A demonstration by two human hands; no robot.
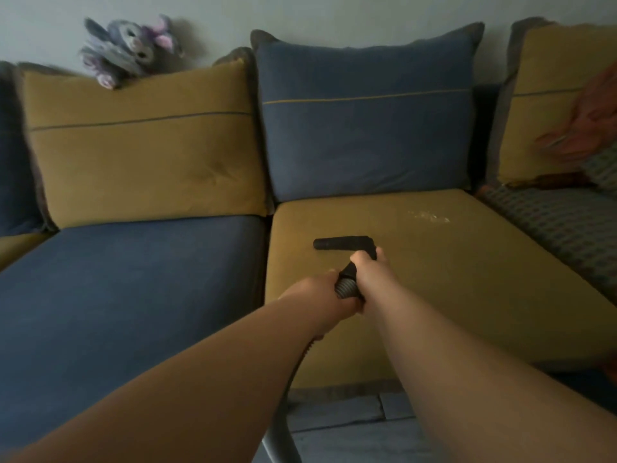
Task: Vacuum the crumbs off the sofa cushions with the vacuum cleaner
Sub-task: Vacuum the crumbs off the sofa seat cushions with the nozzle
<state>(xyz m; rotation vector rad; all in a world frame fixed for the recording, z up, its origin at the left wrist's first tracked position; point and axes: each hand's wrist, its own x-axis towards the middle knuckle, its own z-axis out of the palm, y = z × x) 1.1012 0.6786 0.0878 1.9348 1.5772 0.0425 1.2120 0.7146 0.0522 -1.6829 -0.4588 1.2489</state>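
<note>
1. Yellow seat cushion (467, 279): bare fabric open toward the front and right edges; blue back cushion (367, 121) bounds the rear.
2. Ribbed grey hose (345, 286): left hand (329, 292) and right hand (367, 267) both clench it.
3. Black nozzle (344, 243): mid-cushion.
4. Pale crumbs (429, 216): rear-right, apart from nozzle.

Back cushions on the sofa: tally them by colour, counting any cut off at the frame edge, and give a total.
Mustard: 2, the left-centre cushion and the far-right cushion
Blue: 2, the far-left cushion and the centre cushion
Total: 4
</note>
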